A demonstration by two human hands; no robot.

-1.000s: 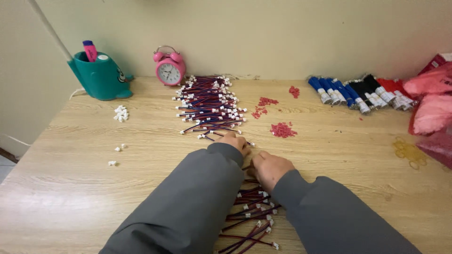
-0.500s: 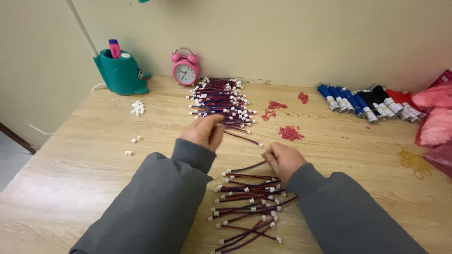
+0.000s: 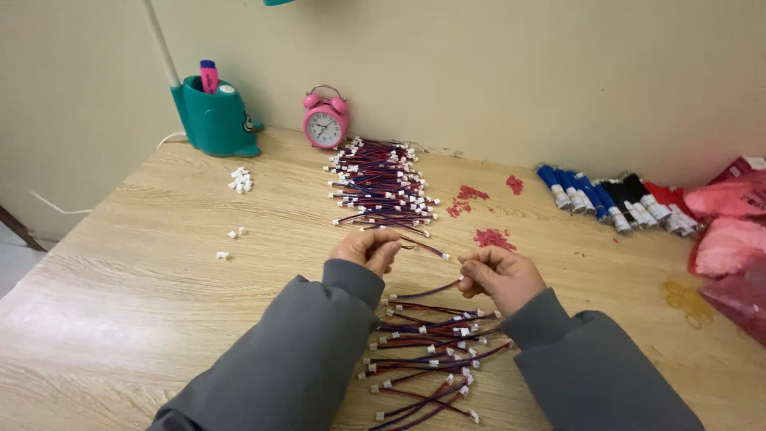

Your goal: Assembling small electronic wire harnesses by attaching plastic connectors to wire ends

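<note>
Left hand [image 3: 369, 249], right hand [image 3: 496, 273] pinch thin red-blue wire lead [image 3: 427, 249] (white plastic plug ends).

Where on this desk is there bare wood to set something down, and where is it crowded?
Bare wood lies near-left, below the loose white connectors and left of the left hand. Another patch sits between the right hand and the yellow rubber bands. The centre is crowded: far wire pile, near wire pile, red bits.
</note>
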